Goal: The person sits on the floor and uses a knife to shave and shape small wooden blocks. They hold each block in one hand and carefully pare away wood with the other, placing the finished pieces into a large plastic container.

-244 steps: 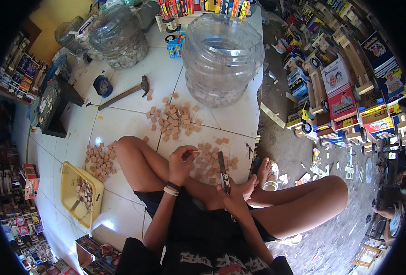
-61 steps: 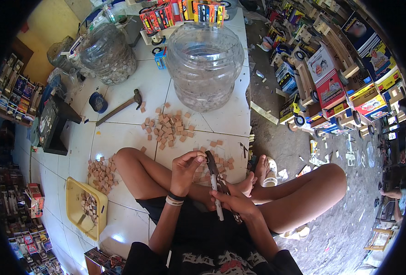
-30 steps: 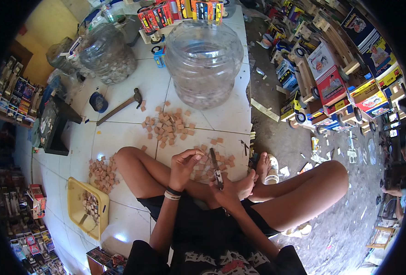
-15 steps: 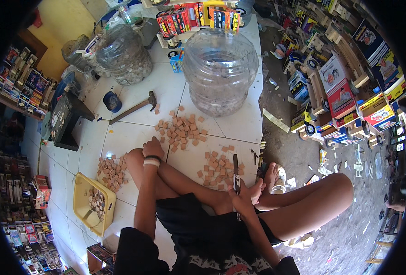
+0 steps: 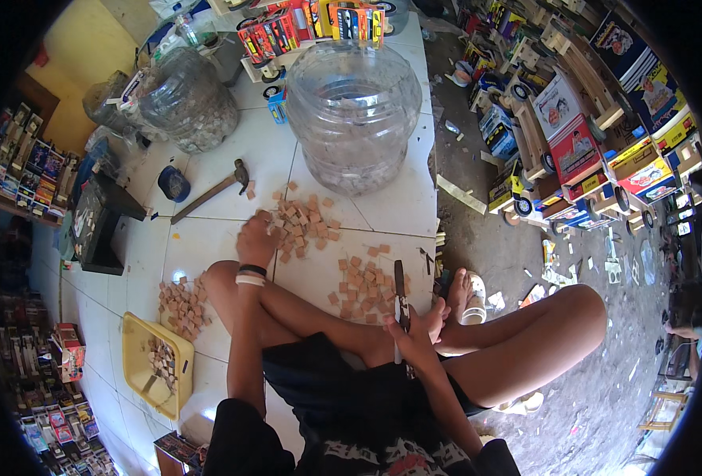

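Observation:
My left hand (image 5: 257,240) is at the left edge of a pile of small wooden squares (image 5: 307,224) on the white tiles. Its fingers are curled in at the pile, and whatever they pinch is hidden. Above my lap, my right hand (image 5: 416,337) is wrapped round a long, narrow, dark tool (image 5: 399,279) with a pale strip along it; its exact kind is unclear. The tool points away from me. Just beyond it lies a second group of wooden squares (image 5: 359,282). A third heap (image 5: 183,308) sits left of my crossed leg.
A yellow basin (image 5: 133,361) with scraps stands at left. Farther off are a hammer (image 5: 212,194), a blue cup (image 5: 174,184), a black stand (image 5: 97,230) and a big clear plastic jar (image 5: 351,143). Wooden toy trucks (image 5: 577,151) are stacked at right beyond the tile edge.
My left hand has moved forward from beside my knee to the edge of the far pile. My right hand still holds the tool over my lap. The view has shifted slightly.

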Motion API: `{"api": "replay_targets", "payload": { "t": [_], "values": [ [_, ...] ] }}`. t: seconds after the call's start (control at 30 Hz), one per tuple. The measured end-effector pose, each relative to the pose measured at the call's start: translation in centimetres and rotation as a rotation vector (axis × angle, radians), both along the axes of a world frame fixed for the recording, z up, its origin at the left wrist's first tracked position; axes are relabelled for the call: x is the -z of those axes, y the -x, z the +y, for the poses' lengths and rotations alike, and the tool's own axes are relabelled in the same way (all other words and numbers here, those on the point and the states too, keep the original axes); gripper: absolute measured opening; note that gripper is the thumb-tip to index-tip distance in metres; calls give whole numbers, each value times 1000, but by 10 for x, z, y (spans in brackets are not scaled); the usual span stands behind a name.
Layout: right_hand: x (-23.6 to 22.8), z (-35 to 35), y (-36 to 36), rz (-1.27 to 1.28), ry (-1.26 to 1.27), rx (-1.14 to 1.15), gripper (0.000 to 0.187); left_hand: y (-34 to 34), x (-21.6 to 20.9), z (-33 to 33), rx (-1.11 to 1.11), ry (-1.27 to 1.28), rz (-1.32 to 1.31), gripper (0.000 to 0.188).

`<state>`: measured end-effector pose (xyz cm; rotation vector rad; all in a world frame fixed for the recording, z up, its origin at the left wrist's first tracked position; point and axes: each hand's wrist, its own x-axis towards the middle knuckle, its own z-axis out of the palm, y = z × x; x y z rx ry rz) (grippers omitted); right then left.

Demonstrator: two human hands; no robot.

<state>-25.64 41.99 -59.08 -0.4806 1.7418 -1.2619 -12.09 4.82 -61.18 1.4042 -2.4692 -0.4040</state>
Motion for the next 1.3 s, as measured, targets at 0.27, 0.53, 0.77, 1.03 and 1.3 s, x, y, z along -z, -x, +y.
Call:
{"api": "replay_targets", "payload": {
  "t": [0.27, 0.53, 0.77, 1.03, 1.3],
  "values": [
    [2, -1, -2, -6, -66, 44, 42, 43, 44, 112, 531, -56, 238, 32],
    [-5, -1, -3, 50, -41, -32, 45, 24, 6, 100, 286, -638, 545, 20],
    [-11, -13, -15, 144, 75, -180, 44, 28, -22, 141, 80, -829, 923, 16],
    [-26, -18, -16, 132, 78, -225, 53, 35, -39, 169, 43, -858, 867, 15],
    [-35, -20, -19, 178, 115, -157, 43, 38, -43, 169, 40, -903, 850, 16]
  ]
}}
